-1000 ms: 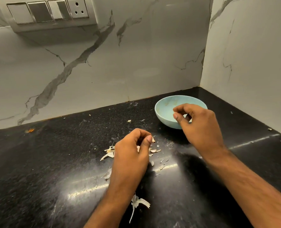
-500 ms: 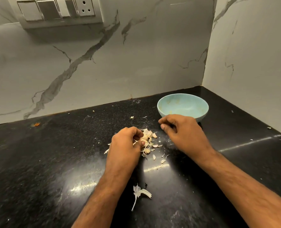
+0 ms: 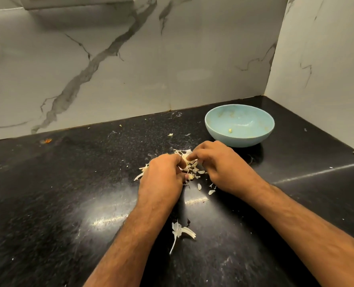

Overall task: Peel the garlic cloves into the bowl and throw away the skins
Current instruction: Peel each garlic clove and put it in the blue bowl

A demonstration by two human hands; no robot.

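A pale blue bowl [image 3: 257, 135] stands on the black counter near the corner, with a small peeled garlic piece [image 3: 230, 130] inside. A heap of garlic skins and pieces [image 3: 189, 162] lies in front of it. My left hand [image 3: 161, 179] rests on the heap's left side with fingers curled over the scraps. My right hand [image 3: 219, 166] is on the heap's right side, its fingers curled and pinching at the skins. What each hand holds underneath is hidden.
A loose garlic stem with skin [image 3: 180, 233] lies between my forearms. Small skin flakes [image 3: 211, 191] dot the black counter [image 3: 68, 193]. Marble walls [image 3: 130, 69] close the back and right side.
My right hand has come away from the bowl down to the skin heap and met my left hand there. The camera has tilted lower and closer.
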